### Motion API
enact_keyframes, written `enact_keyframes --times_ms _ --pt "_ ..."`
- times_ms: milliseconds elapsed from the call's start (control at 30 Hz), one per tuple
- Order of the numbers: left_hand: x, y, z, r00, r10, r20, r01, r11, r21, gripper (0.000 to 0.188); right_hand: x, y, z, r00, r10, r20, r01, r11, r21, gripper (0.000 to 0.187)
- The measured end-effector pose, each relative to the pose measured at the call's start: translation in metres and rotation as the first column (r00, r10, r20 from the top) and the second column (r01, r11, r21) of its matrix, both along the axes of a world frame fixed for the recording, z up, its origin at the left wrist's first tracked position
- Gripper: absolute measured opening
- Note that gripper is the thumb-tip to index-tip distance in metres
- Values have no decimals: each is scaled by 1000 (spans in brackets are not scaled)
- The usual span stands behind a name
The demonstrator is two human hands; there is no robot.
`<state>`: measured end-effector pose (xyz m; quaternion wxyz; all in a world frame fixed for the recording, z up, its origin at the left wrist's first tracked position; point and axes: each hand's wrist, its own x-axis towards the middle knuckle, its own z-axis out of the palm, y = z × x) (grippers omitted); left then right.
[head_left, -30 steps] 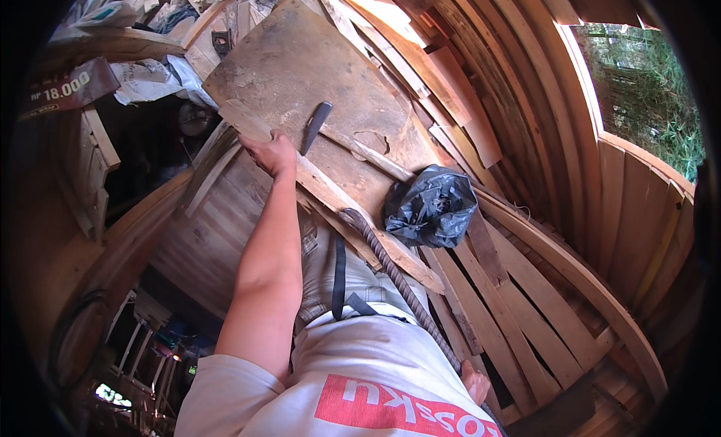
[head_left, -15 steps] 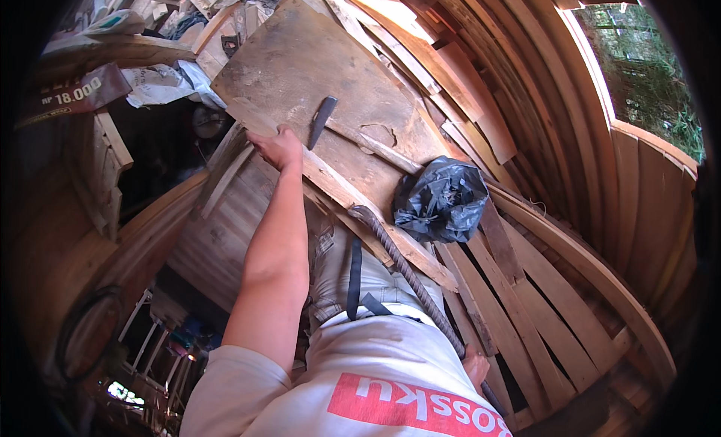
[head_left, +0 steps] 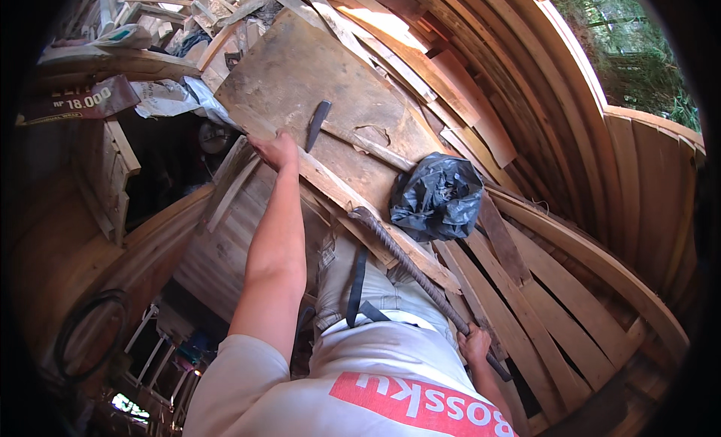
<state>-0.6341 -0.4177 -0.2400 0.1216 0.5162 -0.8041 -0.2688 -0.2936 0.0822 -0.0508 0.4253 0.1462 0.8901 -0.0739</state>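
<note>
My left hand is closed on the upper left end of a long wooden plank, which slants down to the right in front of my body. In my right hand, at the lower right, is a ribbed steel bar, with my fingers wrapped round it near its lower end. The bar's bent upper tip rests against or just over the plank; I cannot tell which. Beyond the plank, an adze with a wooden handle and dark blade lies on a worn plywood sheet. A crumpled black plastic bag covers the handle's end.
Curved timber ribs and hull planking rise on the right, beside an opening onto greenery. Floor slats with gaps lie at the lower right. Scrap wood is heaped at the far left, above a dark hollow.
My right hand has come further into view, with more of its forearm and the bar's lower end showing. The left hand keeps its hold on the plank. The whole view has shifted slightly.
</note>
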Motion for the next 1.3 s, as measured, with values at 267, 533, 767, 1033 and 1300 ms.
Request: enact_keyframes --times_ms 267,533,767,1033,1300 --pt "20 -1 35 942 74 -328 -13 983 183 89 8 1 -3 1000 -3 -28 2 1000 -18 19" --pt "91 71 106 177 -968 -176 971 143 192 32 8 5 -7 997 3 -72 -8 998 -63 20" --pt "81 67 93 -179 -978 -105 962 -197 191 24 6 5 -5 996 -22 -91 16 997 -70 21" --pt "66 69 107 -353 -933 66 930 -342 136 14 -7 7 18 997 -72 -37 67 991 -118 22" --pt "48 104 145 -280 -957 -74 935 -289 205 9 4 17 56 972 -210 -101 195 971 -140 21"
